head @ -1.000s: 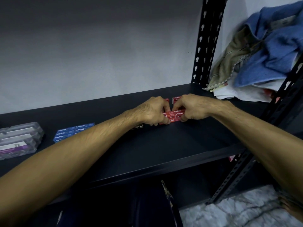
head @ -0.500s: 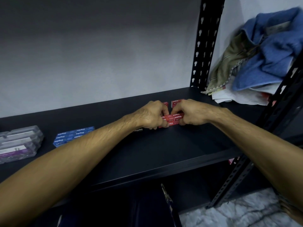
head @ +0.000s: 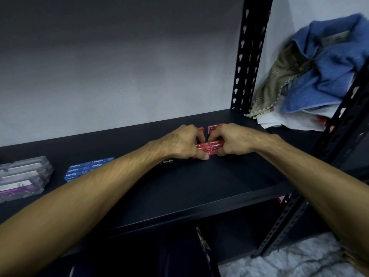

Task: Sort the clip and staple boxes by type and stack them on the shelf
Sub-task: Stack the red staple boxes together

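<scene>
On the dark shelf point(head: 209, 186), my left hand point(head: 183, 141) and my right hand point(head: 232, 139) grip a small stack of red staple boxes point(head: 209, 146) from either side, fingers curled round its ends. More red staple boxes point(head: 214, 127) lie just behind the hands, partly hidden. A black staple box point(head: 167, 161) peeks out under my left wrist. Blue staple boxes point(head: 89, 167) lie flat in a group further left. Clear plastic clip boxes point(head: 22, 176) are stacked at the far left edge.
A black perforated upright point(head: 249, 52) stands at the back right of the shelf. A pile of blue, olive and white cloths point(head: 311, 76) lies on the neighbouring shelf to the right. A front upright point(head: 295, 206) slants down at right. A lower shelf and marbled floor show below.
Both hands stay clamped on the red stack. The view has tilted up a little, so the hands and boxes sit slightly lower in the frame.
</scene>
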Action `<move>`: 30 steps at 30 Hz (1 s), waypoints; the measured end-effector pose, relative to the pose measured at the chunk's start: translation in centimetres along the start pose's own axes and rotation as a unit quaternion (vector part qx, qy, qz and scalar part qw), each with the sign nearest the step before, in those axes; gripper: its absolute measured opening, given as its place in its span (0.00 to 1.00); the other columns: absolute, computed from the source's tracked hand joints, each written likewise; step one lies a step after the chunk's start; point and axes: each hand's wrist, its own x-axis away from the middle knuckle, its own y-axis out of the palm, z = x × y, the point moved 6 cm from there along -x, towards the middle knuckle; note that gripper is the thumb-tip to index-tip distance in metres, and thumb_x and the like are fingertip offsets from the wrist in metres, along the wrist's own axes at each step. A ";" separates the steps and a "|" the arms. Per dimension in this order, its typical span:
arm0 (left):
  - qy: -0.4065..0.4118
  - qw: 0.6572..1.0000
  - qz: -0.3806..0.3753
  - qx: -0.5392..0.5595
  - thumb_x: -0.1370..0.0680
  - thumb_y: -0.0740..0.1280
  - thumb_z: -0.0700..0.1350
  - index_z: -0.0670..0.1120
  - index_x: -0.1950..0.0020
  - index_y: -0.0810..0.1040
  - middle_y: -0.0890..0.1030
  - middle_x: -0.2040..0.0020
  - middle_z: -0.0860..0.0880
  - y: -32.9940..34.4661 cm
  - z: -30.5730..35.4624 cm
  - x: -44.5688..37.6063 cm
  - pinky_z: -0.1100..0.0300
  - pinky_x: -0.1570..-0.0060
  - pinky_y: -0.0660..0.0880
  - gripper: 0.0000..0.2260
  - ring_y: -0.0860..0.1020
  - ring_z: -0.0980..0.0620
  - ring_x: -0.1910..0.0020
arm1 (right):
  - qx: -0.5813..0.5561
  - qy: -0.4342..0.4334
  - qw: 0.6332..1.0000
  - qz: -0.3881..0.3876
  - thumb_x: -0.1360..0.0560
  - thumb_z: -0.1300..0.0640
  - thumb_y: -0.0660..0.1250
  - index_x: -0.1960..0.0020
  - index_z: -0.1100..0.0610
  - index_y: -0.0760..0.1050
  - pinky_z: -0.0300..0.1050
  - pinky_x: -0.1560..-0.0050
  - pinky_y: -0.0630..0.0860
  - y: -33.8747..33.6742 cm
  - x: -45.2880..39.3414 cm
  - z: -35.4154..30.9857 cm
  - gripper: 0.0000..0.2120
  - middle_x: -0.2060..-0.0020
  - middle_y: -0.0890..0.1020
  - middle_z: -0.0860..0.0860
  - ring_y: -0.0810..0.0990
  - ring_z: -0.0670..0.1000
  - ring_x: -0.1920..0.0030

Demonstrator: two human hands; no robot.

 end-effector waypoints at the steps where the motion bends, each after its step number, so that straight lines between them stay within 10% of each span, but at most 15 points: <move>1: 0.009 1.000 0.015 -0.020 0.32 0.76 0.61 0.51 0.41 0.80 0.81 0.57 0.54 -0.7 0.1 0.1 0.66 0.67 0.71 0.24 0.78 0.61 0.69 | -0.001 -0.003 1.000 0.005 0.32 0.52 0.77 0.42 0.47 0.79 0.35 0.64 0.69 -0.4 0.1 0.0 0.19 0.58 0.79 0.41 0.77 0.41 0.61; 7: 0.005 0.991 0.129 0.044 0.26 0.66 0.66 0.53 0.48 0.81 0.82 0.56 0.56 -5.9 -0.4 -0.3 0.64 0.66 0.72 0.18 0.79 0.66 0.71 | -0.081 0.008 0.996 0.046 0.36 0.38 0.74 0.43 0.42 0.78 0.39 0.54 0.73 -4.3 -0.2 1.1 0.23 0.54 0.80 0.36 0.78 0.38 0.53; 21: -0.031 0.993 0.045 0.105 0.20 0.67 0.48 0.47 0.39 0.81 0.84 0.49 0.49 -1.7 -4.4 -4.4 0.64 0.77 0.73 0.11 0.81 0.53 0.69 | -0.120 0.037 0.990 0.066 0.20 0.55 0.64 0.34 0.48 0.76 0.45 0.35 0.71 -2.9 -4.5 4.9 0.15 0.35 0.78 0.47 0.76 0.46 0.39; 30: -0.034 0.992 0.048 0.115 0.21 0.68 0.43 0.44 0.45 0.83 0.85 0.55 0.44 -1.5 -4.2 -5.0 0.62 0.70 0.77 0.07 0.81 0.52 0.65 | -0.116 0.010 0.991 0.061 0.19 0.58 0.64 0.38 0.48 0.80 0.39 0.44 0.71 -2.0 -5.3 4.9 0.13 0.40 0.81 0.45 0.76 0.43 0.45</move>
